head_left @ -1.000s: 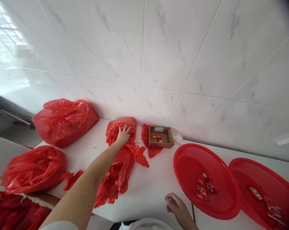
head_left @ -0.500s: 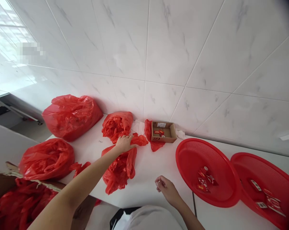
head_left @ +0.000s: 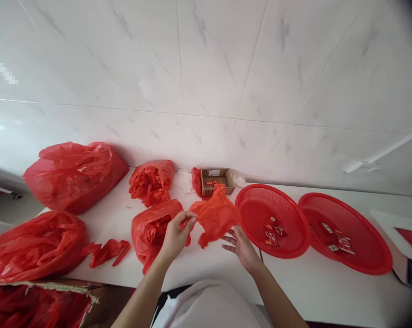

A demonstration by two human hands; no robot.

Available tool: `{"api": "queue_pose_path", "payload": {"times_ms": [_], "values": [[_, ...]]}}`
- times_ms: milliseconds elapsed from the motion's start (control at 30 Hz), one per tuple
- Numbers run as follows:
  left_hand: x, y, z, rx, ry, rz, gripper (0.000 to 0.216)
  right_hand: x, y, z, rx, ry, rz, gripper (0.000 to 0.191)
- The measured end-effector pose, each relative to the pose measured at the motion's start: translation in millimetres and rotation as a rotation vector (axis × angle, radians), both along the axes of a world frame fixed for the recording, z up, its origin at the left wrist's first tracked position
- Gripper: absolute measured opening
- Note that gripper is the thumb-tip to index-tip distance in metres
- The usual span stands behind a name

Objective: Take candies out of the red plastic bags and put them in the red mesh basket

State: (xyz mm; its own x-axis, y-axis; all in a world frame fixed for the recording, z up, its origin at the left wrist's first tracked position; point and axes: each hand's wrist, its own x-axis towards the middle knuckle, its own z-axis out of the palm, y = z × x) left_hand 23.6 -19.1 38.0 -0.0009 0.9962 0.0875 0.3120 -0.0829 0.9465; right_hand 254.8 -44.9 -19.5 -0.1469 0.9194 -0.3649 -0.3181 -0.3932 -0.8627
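Hands [head_left: 177,231] at red bag [head_left: 217,214], left hand [head_left: 177,231] pinching it, right hand [head_left: 243,249] loosely spread, carton [head_left: 229,177] (lettered "SF") behind

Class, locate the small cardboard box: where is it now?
In the head view, the small cardboard box sits just right of centre, near the wall, left of the nearer red basket and beyond the red plastic bag in the left hand.

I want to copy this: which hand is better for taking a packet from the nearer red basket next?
Probably the right hand: it is close to that basket and looks mostly open, while the left hand is farther off and pinches thin red plastic.
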Motion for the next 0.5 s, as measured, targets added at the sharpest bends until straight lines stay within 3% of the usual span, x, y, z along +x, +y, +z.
{"api": "queue_pose_path", "payload": {"times_ms": [67,167,267,367,433,500], "values": [[13,-23,-9.6,-0.064,-0.082,-0.020,0.023,-7,-2,6.5,0.077,0.061,-0.012,0.059],[20,-39,-21.5,-0.064,-0.156,0.120,0.021,-13,1,4.7,0.137,0.028,-0.103,0.053],[16,-41,-25.1,-0.136,-0.273,0.291,0.022,2,9,-5.9,0.044,-0.085,-0.260,0.046],[8,-39,-24.0,-0.285,-0.388,0.311,0.028,30,12,-6.7,-0.075,-0.312,-0.309,0.047],[8,-38,-23.6,-0.337,-0.428,0.287,0.031,44,5,5.5,0.000,-0.556,-0.360,0.049],[14,-38,-23.6,-0.374,-0.460,0.261,0.033,43,-10,25.4,0.212,-0.756,-0.409,0.044]]}}
